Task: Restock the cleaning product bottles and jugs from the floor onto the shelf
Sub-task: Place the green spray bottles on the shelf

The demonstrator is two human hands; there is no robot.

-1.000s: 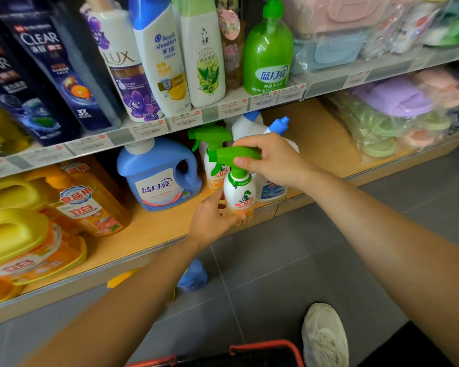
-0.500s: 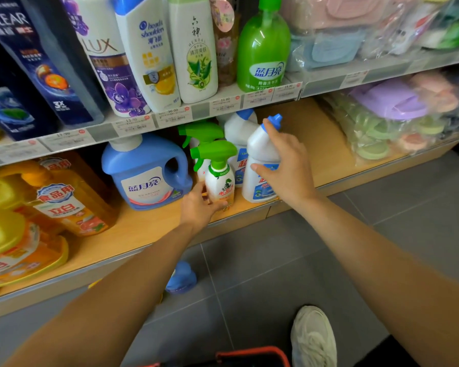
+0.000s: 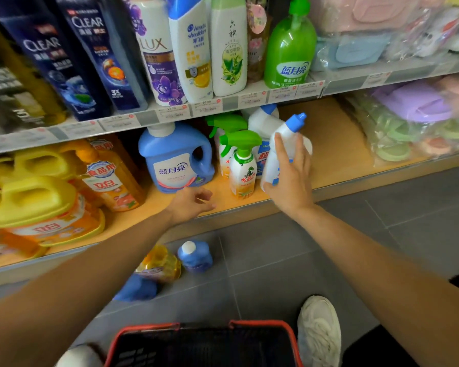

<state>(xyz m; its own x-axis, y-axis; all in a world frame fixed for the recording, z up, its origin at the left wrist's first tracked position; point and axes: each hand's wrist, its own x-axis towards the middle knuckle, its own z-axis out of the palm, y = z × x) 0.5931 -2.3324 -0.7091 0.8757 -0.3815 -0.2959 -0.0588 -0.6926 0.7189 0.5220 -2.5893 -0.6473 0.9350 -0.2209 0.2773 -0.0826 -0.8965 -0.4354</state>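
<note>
Evidently the floor bottles [image 3: 194, 256] stand directly below the left hand [image 3: 191, 205], nearer it. That hand hovers loose-fingered and empty at the shelf [image 3: 329, 144] edge, while the right hand [image 3: 292, 176] grips a tilted white bottle [image 3: 289, 132].

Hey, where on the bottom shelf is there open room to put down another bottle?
Widest bare board lies right of the white bottle in the right hand, up to the wrapped packs. A narrower strip lies along the front edge before the blue jug. Crowded: the spray bottles and yellow jugs.
</note>
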